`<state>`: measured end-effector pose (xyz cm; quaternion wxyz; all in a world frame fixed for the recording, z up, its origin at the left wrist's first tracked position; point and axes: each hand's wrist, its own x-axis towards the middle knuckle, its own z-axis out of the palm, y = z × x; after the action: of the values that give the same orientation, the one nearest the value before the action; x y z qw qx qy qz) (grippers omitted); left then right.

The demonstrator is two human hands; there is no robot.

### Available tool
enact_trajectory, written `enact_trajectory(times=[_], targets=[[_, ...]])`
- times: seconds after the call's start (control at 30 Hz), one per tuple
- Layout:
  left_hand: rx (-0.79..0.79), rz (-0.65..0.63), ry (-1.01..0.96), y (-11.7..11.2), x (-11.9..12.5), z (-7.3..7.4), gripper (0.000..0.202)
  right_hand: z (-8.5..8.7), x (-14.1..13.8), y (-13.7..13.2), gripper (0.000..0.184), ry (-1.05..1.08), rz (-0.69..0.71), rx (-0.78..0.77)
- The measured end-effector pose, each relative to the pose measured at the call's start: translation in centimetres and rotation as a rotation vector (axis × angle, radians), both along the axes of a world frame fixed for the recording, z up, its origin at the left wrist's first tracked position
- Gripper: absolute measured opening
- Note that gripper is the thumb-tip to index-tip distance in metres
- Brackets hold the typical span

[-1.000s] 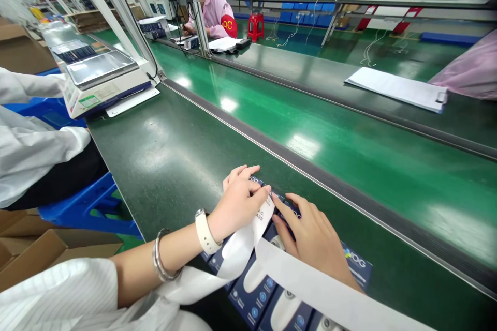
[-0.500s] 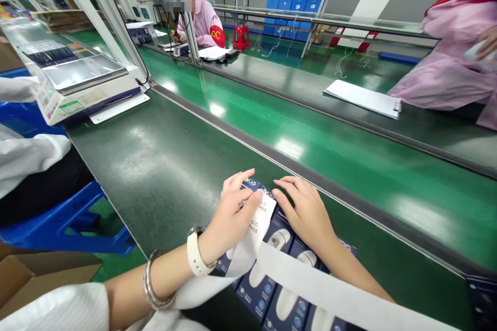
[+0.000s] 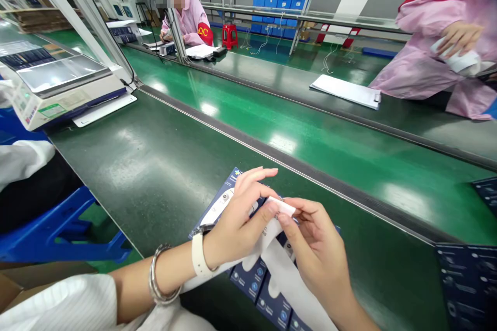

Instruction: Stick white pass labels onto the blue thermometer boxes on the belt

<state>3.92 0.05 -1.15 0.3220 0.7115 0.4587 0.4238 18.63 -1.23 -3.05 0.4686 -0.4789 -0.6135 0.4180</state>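
Observation:
My left hand (image 3: 243, 220), with a white watch strap and a bangle at the wrist, pinches the white strip of Q.C. PASS stickers (image 3: 297, 284) between thumb and fingers. At the strip's folded end, the thumb and fingertips of my right hand (image 3: 322, 251) are closed on it too; whether a single sticker is lifted there I cannot tell. Beneath both hands lie several dark blue printed boxes (image 3: 248, 282) in a row, each showing a white device. The strip trails across them and under my left forearm. My hands cover much of the boxes' upper parts.
A weighing scale (image 3: 66, 80) stands on the dark green bench at left. More blue boxes (image 3: 466, 279) sit at right. Across the green floor, one pink-clad person works at left and another at right, near white papers (image 3: 345, 91). A blue stool (image 3: 66, 227) stands at lower left.
My right hand has come off the boxes and closed on the strip's end beside my left thumb. The strip's end is now folded up. The view has swung rightward.

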Motion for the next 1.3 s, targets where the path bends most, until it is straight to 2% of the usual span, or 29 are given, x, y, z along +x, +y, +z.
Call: enact_trajectory(times=[0.07, 0.27, 0.47, 0.63, 0.73, 0.87, 1.03, 1.3], targets=[[-0.001, 0.032, -0.002, 0.2, 0.2, 0.1, 0.013, 0.1, 0.1, 0.0, 0.019, -0.008, 0.005, -0.016], [-0.105, 0.137, -0.015, 0.9, 1.0, -0.3, 0.035, 1.2, 0.2, 0.3, 0.019, -0.137, 0.088, -0.17], [-0.225, 0.036, 0.11, 0.6, 1.1, -0.9, 0.028, 0.3, 1.4, 1.8, 0.031, -0.263, 0.07, -0.236], [-0.278, 0.014, 0.203, 1.2, 1.7, -1.2, 0.028, -1.0, 3.0, 3.0, 0.034, -0.455, 0.096, -0.115], [-0.299, 0.049, 0.237, 1.7, 2.2, -1.4, 0.023, -1.5, 3.4, 3.3, 0.037, -0.527, 0.115, -0.029], [-0.3, 0.117, 0.295, 1.8, 2.6, -1.9, 0.028, -2.0, 3.8, 3.3, 0.035, -0.553, 0.122, 0.012], [-0.263, 0.207, 0.387, 1.5, 2.8, -2.4, 0.035, -2.8, 4.4, 3.1, 0.027, -0.589, 0.055, 0.099], [-0.261, 0.215, 0.388, 1.2, 2.9, -2.6, 0.029, -3.4, 4.2, 3.0, 0.016, -0.62, 0.017, 0.133]])
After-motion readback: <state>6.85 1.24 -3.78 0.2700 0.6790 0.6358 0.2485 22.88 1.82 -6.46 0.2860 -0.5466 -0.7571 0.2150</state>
